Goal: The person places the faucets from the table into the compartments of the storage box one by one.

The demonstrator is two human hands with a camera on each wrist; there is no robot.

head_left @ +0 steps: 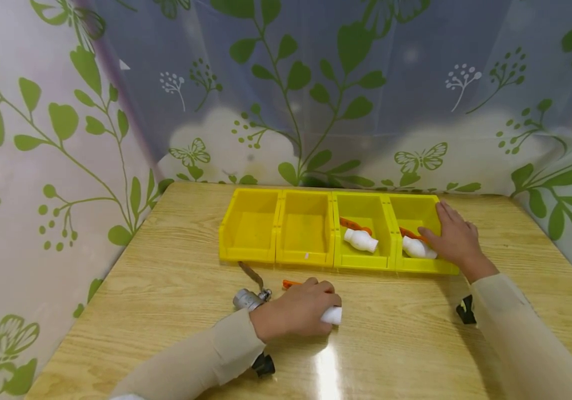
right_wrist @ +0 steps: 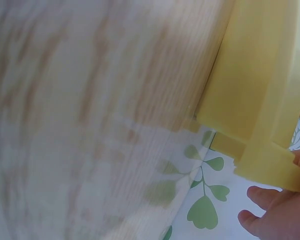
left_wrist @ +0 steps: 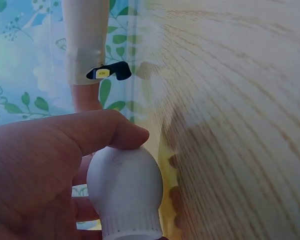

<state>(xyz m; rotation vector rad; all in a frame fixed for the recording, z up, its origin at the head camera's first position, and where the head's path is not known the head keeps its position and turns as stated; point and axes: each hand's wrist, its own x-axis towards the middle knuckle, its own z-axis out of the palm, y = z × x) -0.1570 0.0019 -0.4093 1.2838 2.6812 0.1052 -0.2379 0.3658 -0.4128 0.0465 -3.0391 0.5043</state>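
Note:
My left hand (head_left: 298, 308) grips a white plastic ball valve (head_left: 332, 315) just above the table, in front of the bins. An orange handle (head_left: 291, 284) shows past its fingers. In the left wrist view the thumb lies on the rounded body of the white valve (left_wrist: 125, 185). A metal ball valve (head_left: 248, 300) with a brown lever lies just left of that hand. My right hand (head_left: 456, 236) holds the side wall of the rightmost yellow bin (head_left: 423, 266), thumb on the inner side and fingers outside. Inside that bin lies a white valve (head_left: 417, 248) with an orange handle, partly hidden by the thumb.
Left of the held bin stand three joined yellow bins. One contains a white valve (head_left: 361, 240) with an orange handle; the two leftmost (head_left: 248, 254) (head_left: 305, 258) show bare floors. A patterned cloth (head_left: 316, 128) hangs behind the wooden table (head_left: 391, 344).

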